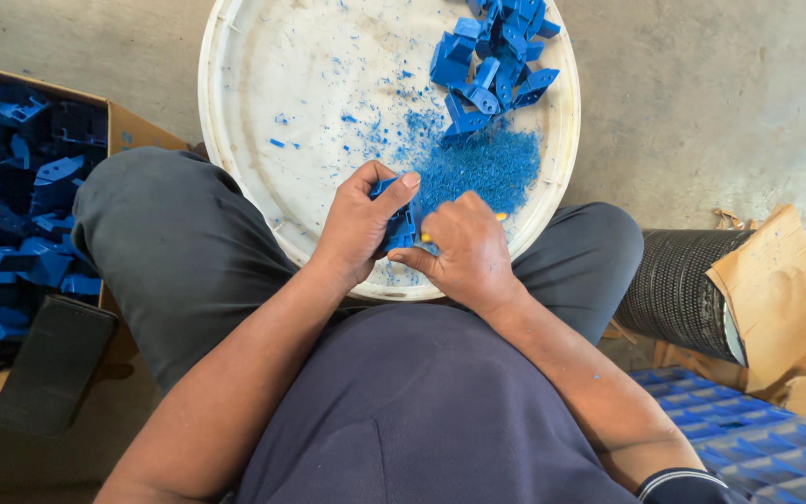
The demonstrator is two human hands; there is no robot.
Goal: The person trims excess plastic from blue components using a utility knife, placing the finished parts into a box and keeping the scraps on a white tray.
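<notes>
So the left hand gripped a blue plastic bracket while the right hand clenched a yellow-handled tool, trimming near the white tray's near edge; next probably careful scraping.

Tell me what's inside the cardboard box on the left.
The cardboard box holds a jumbled heap of blue plastic parts, like the one in the left hand. A dark flat object covers its near corner; lower layers and the bottom are hidden.

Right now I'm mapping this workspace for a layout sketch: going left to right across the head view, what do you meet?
Cardboard box of blue plastic parts → left hand holding a blue part → right hand → black ribbed roll → torn cardboard.
</notes>
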